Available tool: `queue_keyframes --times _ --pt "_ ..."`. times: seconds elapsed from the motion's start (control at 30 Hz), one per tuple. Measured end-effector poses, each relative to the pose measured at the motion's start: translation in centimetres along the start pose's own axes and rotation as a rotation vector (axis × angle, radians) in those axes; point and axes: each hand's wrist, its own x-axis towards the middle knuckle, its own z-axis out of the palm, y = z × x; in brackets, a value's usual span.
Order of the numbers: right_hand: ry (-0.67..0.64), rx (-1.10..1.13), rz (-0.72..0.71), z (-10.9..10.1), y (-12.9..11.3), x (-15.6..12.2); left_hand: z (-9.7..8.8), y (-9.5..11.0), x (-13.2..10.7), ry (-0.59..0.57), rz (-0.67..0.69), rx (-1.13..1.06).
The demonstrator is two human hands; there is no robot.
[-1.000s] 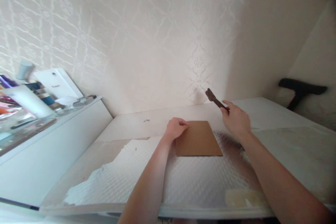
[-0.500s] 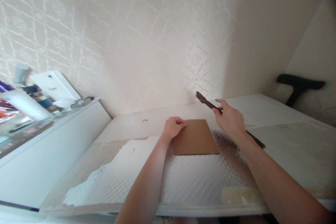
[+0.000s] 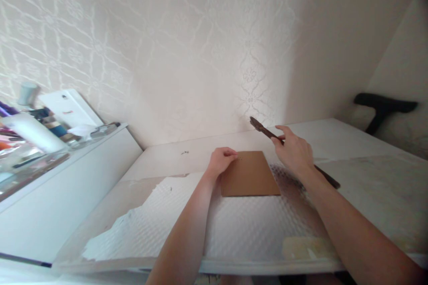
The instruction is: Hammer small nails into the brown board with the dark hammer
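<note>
A brown cardboard sheet (image 3: 249, 174) lies flat on white bubble wrap (image 3: 234, 227) spread over a pale table (image 3: 368, 178). My left hand (image 3: 221, 161) is closed in a loose fist at the sheet's far left corner, fingertips pinched on something too small to name. My right hand (image 3: 294, 151) hovers above the sheet's right side and grips a long dark brown tool (image 3: 264, 130) that looks like a hammer. Its dark end points up and to the left, and its handle runs back past my wrist.
A white cabinet (image 3: 67, 178) at the left carries bottles, tubes and a white tablet-like slab (image 3: 70, 107). A patterned wall stands behind the table. A black chair arm (image 3: 384, 107) shows at the far right. Tiny dark specks (image 3: 184, 152) lie near the table's back edge.
My right hand has lowered the dark tool from a raised, steep angle to a flatter one, and moved slightly left. My left hand stays at the sheet's corner.
</note>
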Motion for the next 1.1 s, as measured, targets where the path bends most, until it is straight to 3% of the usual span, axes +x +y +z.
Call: queue_keyframes --times 1.1 --pt "-0.032 0.002 -0.004 -0.23 -0.18 -0.15 0.26 -0.03 -0.25 0.076 0.031 0.101"
